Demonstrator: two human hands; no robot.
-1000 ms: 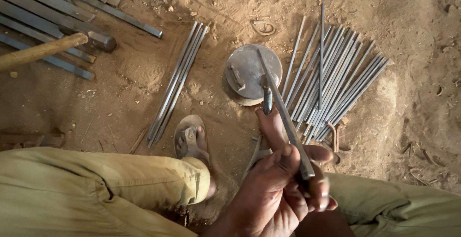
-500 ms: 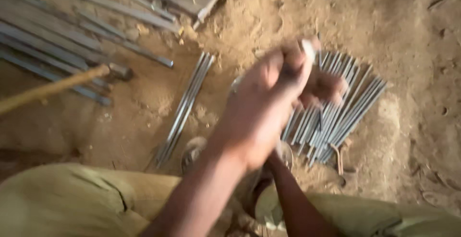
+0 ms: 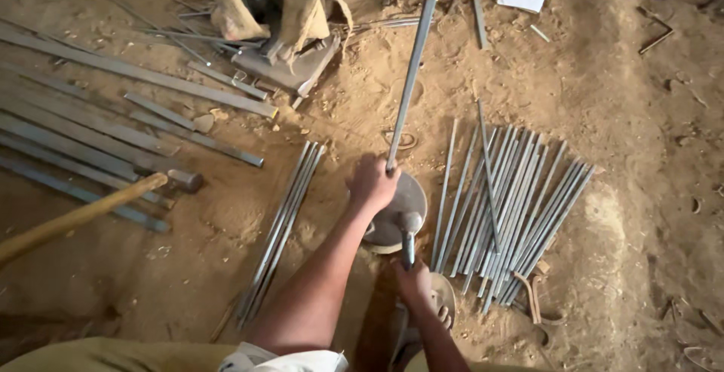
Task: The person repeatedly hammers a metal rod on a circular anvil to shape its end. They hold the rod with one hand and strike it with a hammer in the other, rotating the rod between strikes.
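I see left hand point(image 3: 371, 182) fingers closed on long metal rod point(image 3: 413, 67), rod end on round anvil point(image 3: 411, 200) at frame centre, right hand point(image 3: 413, 280) gripping hammer point(image 3: 409, 230), rod pile point(image 3: 513, 206) at right.

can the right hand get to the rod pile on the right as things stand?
Probably yes. The right hand grips a short tool beside the round anvil, and the rod pile lies just to its right on bare sand, nothing between. It would have to drop the tool first.
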